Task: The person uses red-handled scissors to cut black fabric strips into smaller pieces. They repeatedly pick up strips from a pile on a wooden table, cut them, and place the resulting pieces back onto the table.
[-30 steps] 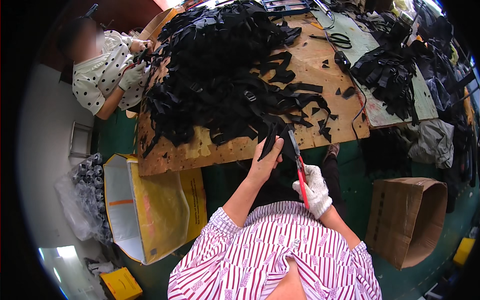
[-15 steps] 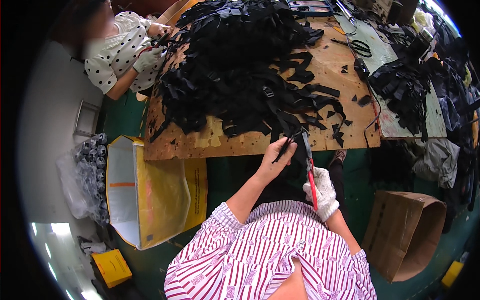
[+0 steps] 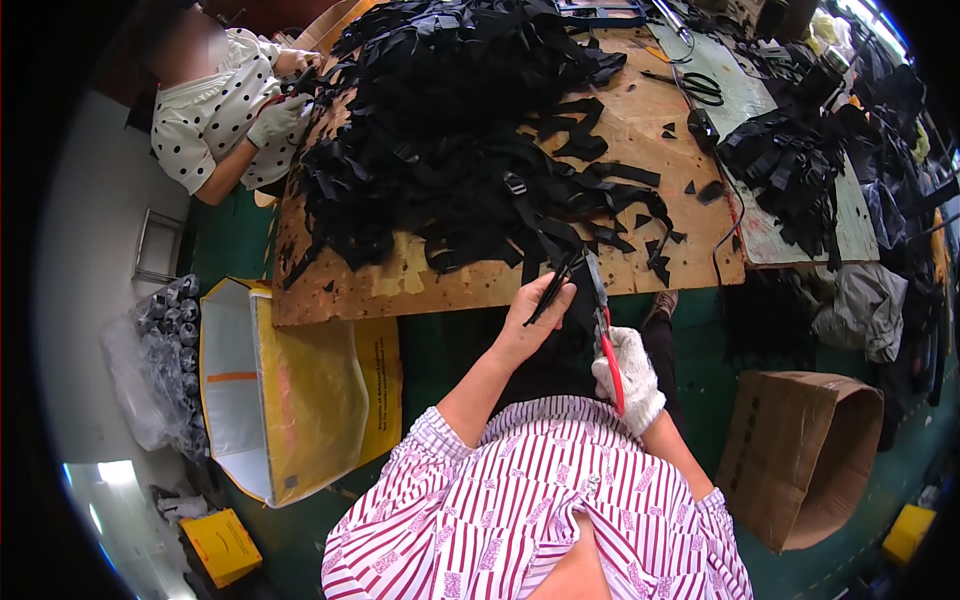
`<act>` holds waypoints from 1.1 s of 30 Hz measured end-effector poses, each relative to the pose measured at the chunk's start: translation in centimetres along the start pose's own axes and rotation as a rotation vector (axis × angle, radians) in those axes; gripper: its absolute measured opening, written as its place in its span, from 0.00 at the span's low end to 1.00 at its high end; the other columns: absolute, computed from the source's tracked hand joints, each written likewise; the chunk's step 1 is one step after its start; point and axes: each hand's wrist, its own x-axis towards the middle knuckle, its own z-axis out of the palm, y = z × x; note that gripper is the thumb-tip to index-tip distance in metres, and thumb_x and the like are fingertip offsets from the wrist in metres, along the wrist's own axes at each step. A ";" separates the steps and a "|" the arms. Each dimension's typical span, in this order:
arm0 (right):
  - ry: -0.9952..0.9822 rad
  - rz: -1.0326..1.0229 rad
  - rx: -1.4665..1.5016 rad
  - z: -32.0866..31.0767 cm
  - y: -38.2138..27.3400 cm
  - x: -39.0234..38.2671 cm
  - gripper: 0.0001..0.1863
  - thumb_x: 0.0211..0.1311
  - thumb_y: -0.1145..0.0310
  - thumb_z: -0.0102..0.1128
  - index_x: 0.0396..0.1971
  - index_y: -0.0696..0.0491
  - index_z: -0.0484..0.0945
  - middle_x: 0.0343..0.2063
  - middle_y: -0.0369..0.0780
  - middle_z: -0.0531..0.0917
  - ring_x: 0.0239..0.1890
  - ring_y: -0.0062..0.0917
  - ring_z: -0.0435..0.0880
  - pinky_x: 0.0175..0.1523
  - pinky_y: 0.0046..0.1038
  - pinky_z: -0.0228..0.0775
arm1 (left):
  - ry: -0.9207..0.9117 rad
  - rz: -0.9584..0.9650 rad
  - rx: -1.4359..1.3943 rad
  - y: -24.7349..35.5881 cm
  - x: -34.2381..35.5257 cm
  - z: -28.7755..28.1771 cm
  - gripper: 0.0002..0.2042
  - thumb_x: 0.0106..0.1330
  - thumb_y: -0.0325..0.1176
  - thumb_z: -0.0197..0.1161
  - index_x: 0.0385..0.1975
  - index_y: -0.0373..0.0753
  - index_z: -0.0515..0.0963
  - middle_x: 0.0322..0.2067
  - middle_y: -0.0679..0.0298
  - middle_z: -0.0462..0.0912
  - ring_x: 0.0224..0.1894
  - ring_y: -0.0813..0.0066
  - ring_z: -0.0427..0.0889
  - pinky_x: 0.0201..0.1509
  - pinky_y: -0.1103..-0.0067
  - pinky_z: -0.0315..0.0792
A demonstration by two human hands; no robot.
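Note:
My left hand (image 3: 532,322), bare, is closed on a few folded black straps (image 3: 555,285) near the front edge of the wooden table (image 3: 685,260). My right hand (image 3: 625,378), in a white knitted glove, grips red-handled scissors (image 3: 611,360). Their metal blades point up at the straps, just right of my left hand; whether they are apart is hard to tell. A large tangled heap of black straps (image 3: 450,110), some with buckles, covers much of the tabletop, and loose pieces hang toward my hands.
A co-worker (image 3: 205,120) works at the left side. A pale board (image 3: 845,225) holds more straps and cables. Black-handled scissors (image 3: 700,90) lie at the back right. A yellow bin (image 3: 310,390) stands lower left, a cardboard box (image 3: 760,440) lower right, wrapped rolls (image 3: 170,370) by the wall.
The camera view has shifted slightly. My hands still hold the straps and scissors; the straps in my left hand have tilted and changed shape a little since a second ago.

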 end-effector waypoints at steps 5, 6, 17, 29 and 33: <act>0.061 0.072 0.064 0.2 -0.4 0.5 0.20 0.51 0.75 0.53 0.46 0.58 0.63 0.23 0.35 0.71 0.13 0.15 0.68 0.16 0.17 0.63 | -0.027 0.032 0.124 -0.8 -0.3 0.2 0.11 0.66 0.40 0.57 0.27 0.40 0.71 0.15 0.75 0.66 0.18 0.89 0.66 0.22 0.88 0.60; 0.075 0.146 0.133 0.4 -1.1 0.5 0.21 0.51 0.76 0.54 0.47 0.58 0.63 0.22 0.34 0.71 0.13 0.14 0.68 0.16 0.17 0.62 | -0.021 0.044 0.152 -0.9 -0.4 0.1 0.11 0.66 0.40 0.57 0.28 0.40 0.72 0.15 0.76 0.66 0.18 0.89 0.66 0.22 0.88 0.60; 0.232 -0.138 0.372 -2.2 0.3 0.8 0.19 0.55 0.63 0.58 0.42 0.55 0.66 0.23 0.36 0.71 0.09 0.16 0.65 0.10 0.15 0.59 | -0.073 0.137 -0.235 3.5 -1.8 -5.5 0.14 0.53 0.24 0.63 0.38 0.39 0.68 0.25 0.74 0.65 0.28 0.87 0.66 0.32 0.89 0.61; 0.282 -0.078 0.257 -0.2 -0.2 0.6 0.15 0.57 0.64 0.52 0.40 0.55 0.66 0.20 0.36 0.70 0.08 0.15 0.62 0.10 0.15 0.55 | 0.628 1.034 -0.163 15.5 -6.9 -15.8 0.14 0.68 0.45 0.50 0.33 0.38 0.72 0.16 0.69 0.64 0.22 0.74 0.65 0.36 0.78 0.64; 0.297 -0.053 0.259 0.0 0.1 0.5 0.13 0.57 0.65 0.51 0.39 0.55 0.66 0.19 0.35 0.69 0.07 0.15 0.61 0.10 0.15 0.55 | 0.771 0.858 -0.036 14.6 -7.1 -17.7 0.13 0.69 0.42 0.50 0.37 0.39 0.72 0.16 0.74 0.60 0.19 0.85 0.59 0.27 0.85 0.56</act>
